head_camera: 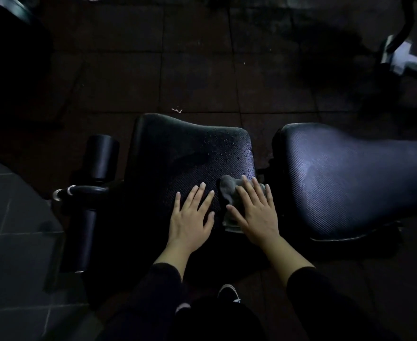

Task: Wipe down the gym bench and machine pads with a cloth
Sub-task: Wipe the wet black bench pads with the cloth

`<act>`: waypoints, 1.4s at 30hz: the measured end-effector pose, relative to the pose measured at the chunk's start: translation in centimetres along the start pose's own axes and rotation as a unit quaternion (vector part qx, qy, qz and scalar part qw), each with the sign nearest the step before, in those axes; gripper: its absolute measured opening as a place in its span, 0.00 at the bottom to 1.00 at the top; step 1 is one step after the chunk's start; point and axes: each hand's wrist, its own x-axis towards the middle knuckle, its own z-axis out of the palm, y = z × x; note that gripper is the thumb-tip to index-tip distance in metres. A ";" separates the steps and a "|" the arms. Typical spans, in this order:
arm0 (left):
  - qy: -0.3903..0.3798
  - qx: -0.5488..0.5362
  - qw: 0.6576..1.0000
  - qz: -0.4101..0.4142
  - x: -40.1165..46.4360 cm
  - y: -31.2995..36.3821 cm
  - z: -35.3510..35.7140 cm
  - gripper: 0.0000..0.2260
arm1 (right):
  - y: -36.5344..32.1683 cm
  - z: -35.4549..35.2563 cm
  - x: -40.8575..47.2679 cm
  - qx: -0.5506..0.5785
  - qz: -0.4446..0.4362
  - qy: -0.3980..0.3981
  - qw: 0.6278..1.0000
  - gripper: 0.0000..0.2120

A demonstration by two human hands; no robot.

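R hand point(256, 212) flat, fingers spread, pressing grey cloth point(228, 190) onto seat pad point(177, 148); L hand point(190, 217) spread flat on pad just beside it. Back pad point(345, 178) lies right of R hand, roller pads point(99, 156) left of L hand, w/ droplets on seat beyond fingertips.

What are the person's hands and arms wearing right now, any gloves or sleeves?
No gloves: the left hand and right hand are bare, with no rings or watch visible. Both arms wear long black sleeves ending short of the wrists. No markings show on them in the dim light.

Foam roller point(100, 157) blocks seat pad's point(177, 148) left.
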 end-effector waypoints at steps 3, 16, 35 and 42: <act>0.035 -0.003 0.999 0.023 0.3 -0.8 1.5 0.26 | 0.2 1.4 0.3 0.007 -0.008 0.029 1.000 0.30; 0.088 0.004 0.996 0.025 1.4 -1.6 2.8 0.32 | 0.7 3.3 0.2 0.019 -0.038 0.162 0.986 0.26; 0.144 0.003 0.989 0.033 1.7 -1.7 3.4 0.30 | 0.7 4.7 -2.8 -0.023 -0.128 0.184 0.974 0.21; 0.142 -0.003 0.989 0.038 1.6 -1.7 3.4 0.27 | 3.6 3.3 0.5 0.077 -0.059 0.121 0.988 0.22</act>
